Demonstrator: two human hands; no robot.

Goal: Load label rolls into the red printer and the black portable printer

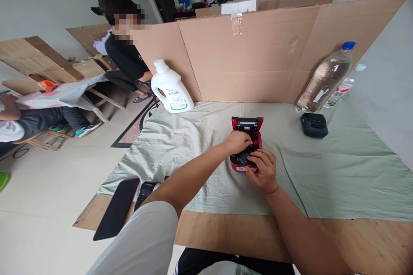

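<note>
On my remote feed the red device [238, 168] sits on the counter [222, 227], lid [248, 120] raised, not yet closed; left hand [238, 142] inside, whether its fingers clamp anything I cannot tell; right hand [264, 169] at the near edge, fingers apart; interior work seems unfinished.

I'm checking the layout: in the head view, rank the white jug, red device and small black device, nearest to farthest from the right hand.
1. Red device, touched by the right hand.
2. Small black device, farther back, right.
3. White jug, back left.
</note>
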